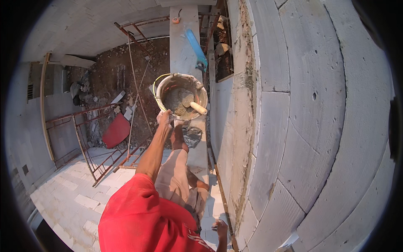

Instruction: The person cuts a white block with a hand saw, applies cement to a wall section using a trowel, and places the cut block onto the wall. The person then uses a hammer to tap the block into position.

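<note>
A mortar-smeared white bucket (pixel 201 80) stands on a narrow plank (pixel 180 50). Grey mortar (pixel 174 101) lies inside it, along with a trowel (pixel 198 108) whose pale handle sticks out over the near right rim. My left hand (pixel 164 117) grips the bucket's near left rim, close to its thin yellowish handle. Low in the view, by my right side, my right hand (pixel 220 228) is curled closed; what it holds, if anything, is too small to make out. Farther along the plank are a blue handsaw (pixel 196 48) and an orange tape measure (pixel 176 19).
A pale block wall (pixel 310 105) rises close on the right. Left and below the plank are rusty scaffold frames (pixel 90 147), a rubble-strewn dirt floor (pixel 109 75) and a red sheet (pixel 116 131). A dark plastic bag (pixel 192 136) lies beside my foot.
</note>
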`<action>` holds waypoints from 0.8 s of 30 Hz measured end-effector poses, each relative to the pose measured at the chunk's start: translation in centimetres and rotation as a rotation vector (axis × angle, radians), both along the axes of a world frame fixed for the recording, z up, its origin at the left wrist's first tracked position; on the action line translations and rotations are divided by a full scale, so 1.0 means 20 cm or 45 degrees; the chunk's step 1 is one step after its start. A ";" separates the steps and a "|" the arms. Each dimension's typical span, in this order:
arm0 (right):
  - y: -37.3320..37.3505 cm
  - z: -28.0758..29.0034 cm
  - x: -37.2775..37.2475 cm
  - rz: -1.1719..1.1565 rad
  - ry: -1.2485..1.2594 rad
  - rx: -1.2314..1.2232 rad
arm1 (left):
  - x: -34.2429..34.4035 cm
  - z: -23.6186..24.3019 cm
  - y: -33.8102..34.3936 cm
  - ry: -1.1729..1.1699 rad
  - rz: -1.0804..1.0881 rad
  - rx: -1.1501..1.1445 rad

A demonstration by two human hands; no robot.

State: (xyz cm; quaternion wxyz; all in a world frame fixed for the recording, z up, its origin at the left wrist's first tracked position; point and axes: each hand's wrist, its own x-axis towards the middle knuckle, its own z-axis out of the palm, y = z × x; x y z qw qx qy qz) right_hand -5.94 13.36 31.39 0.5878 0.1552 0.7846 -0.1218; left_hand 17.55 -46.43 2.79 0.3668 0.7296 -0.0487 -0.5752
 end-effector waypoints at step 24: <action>-1.08 0.02 0.33 0.208 -0.101 0.388 | -0.06 -1.22 0.02 -0.006 -0.420 0.621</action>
